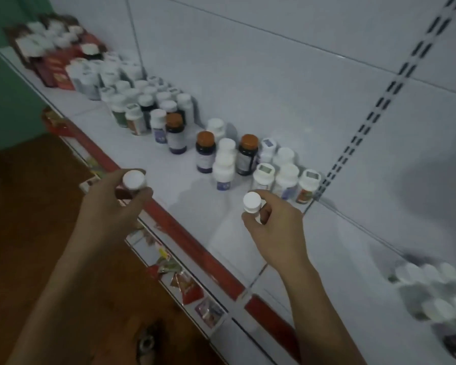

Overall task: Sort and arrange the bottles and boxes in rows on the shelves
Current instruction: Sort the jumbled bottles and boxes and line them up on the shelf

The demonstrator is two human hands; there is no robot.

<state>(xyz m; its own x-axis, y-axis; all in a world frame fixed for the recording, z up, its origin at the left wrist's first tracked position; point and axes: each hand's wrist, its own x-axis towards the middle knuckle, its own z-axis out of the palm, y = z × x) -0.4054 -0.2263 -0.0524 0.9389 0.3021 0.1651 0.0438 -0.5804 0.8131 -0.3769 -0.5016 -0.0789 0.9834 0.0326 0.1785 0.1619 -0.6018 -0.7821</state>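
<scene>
Your left hand [111,204] pinches one small bottle [134,180] and your right hand [271,227] pinches another [252,202] — light, hard, smooth. Grip each by the sides, under the cap.

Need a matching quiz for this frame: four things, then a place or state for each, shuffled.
Things
1. left hand
2. right hand
3. red boxes
4. orange-cap bottles

Place or state
A. at the far left end of the shelf
B. grips a white-cap bottle over the bare shelf top
C. stand mid-shelf, dark bodies
D. grips a second white-cap bottle at the red front edge

Pairs: 1-D, 2-B, 3-A, 4-C
</scene>
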